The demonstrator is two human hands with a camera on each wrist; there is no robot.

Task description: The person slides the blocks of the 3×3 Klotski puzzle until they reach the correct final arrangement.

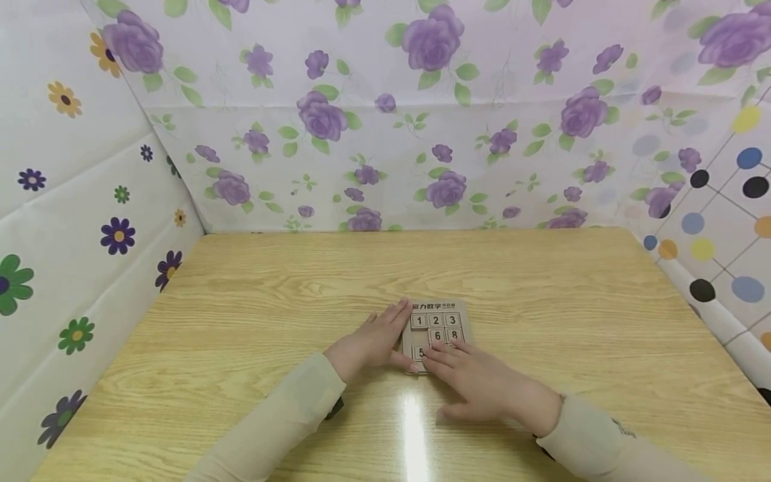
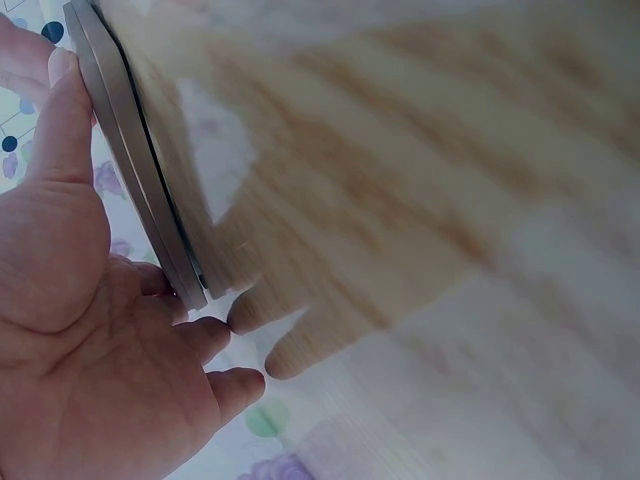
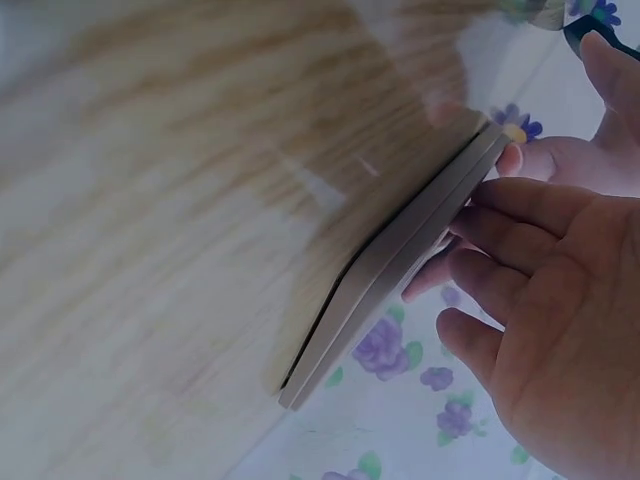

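Note:
A number sliding puzzle (image 1: 435,305) with a wooden-looking frame lies flat on the table in the head view. Tiles 1, 2, 3, 6, 8 and 5 show, with a gap (image 1: 419,337) below tile 1. My left hand (image 1: 375,340) holds the puzzle's left side, fingers at the upper corner and thumb at the lower edge. Over the lower tiles, my right hand (image 1: 476,376) stretches its fingers, fingertips at tiles 5 and 8, hiding the lower right part. Both wrist views show the puzzle's thin edge (image 2: 140,160) from the side.
The wood-grain table (image 1: 289,288) reflects light near its front. Behind it hangs a purple-flowered sheet (image 1: 385,154), with a flower-patterned sheet (image 1: 90,268) on the left and a dotted one (image 1: 717,234) on the right.

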